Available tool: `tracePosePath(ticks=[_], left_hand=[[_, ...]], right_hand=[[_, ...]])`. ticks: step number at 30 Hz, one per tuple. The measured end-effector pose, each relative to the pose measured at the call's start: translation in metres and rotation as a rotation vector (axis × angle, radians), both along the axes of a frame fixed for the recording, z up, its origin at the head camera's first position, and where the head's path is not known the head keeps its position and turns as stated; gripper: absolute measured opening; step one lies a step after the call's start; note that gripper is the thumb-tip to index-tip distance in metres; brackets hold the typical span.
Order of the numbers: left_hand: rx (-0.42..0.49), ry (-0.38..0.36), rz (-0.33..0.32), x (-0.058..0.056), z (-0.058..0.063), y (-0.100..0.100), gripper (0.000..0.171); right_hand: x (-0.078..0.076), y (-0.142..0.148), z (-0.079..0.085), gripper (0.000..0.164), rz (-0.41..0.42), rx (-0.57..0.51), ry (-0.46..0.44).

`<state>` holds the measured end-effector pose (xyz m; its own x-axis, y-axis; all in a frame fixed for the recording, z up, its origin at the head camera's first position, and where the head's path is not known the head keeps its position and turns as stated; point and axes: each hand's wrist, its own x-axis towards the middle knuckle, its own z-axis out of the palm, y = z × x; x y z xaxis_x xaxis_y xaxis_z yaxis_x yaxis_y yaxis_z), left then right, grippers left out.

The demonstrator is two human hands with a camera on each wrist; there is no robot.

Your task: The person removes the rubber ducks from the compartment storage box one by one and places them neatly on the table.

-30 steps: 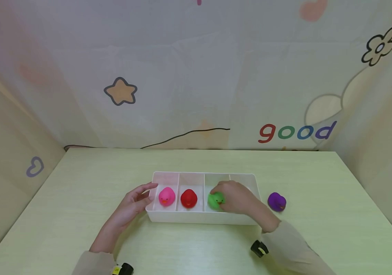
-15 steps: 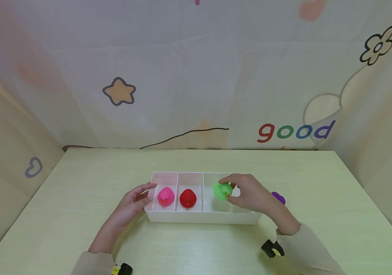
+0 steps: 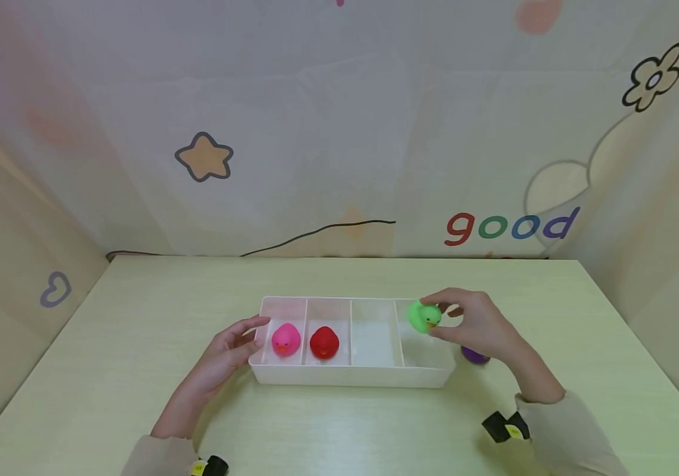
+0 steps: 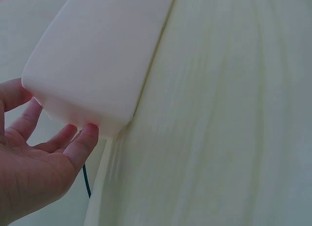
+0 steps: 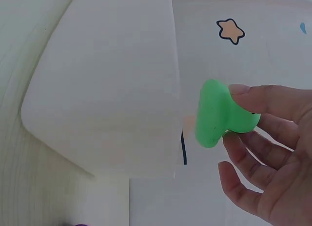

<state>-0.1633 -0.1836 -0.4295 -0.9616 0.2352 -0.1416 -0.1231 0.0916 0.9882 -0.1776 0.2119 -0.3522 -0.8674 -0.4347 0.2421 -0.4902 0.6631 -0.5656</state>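
Note:
A green rubber duck (image 3: 424, 317) is pinched between the thumb and fingers of my right hand (image 3: 476, 322), raised over the right end of a white divided box (image 3: 351, 377). In the right wrist view the duck (image 5: 214, 113) shows side-on beside the box's wall (image 5: 107, 89). My left hand (image 3: 229, 350) holds the box's left end, fingertips at the rim and against the outer wall in the left wrist view. A pink rubber duck (image 3: 286, 340) sits in the leftmost compartment, a red one (image 3: 324, 343) in the compartment beside it. The two right compartments hold nothing.
A purple duck (image 3: 475, 356) lies on the pale wooden table (image 3: 339, 430) right of the box, mostly hidden behind my right hand. A printed cloth (image 3: 315, 132) hangs behind the table and along both sides.
My right hand has lifted the green duck out of the third compartment and carried it right, over the rightmost one. The left hand stays at the box's end.

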Motion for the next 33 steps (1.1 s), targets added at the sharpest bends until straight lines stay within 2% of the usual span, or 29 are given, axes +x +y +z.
tracePosePath(ticks=[8,13,24,33], left_hand=[[0.004,0.004,-0.004,0.0,0.001,0.001,0.044],[-0.004,0.0,0.001,0.0,0.001,0.001,0.044],[-0.006,-0.003,0.0,0.001,0.002,0.001,0.045],[0.003,-0.008,0.003,0.0,0.001,0.001,0.045]], right_hand=[[0.003,0.034,-0.003,0.044,-0.108,-0.072,-0.059],[0.006,0.054,-0.005,0.042,-0.173,-0.092,-0.1],[0.011,0.094,-0.02,0.042,-0.238,-0.126,-0.103],[0.016,0.116,-0.039,0.043,-0.273,-0.112,-0.146]])
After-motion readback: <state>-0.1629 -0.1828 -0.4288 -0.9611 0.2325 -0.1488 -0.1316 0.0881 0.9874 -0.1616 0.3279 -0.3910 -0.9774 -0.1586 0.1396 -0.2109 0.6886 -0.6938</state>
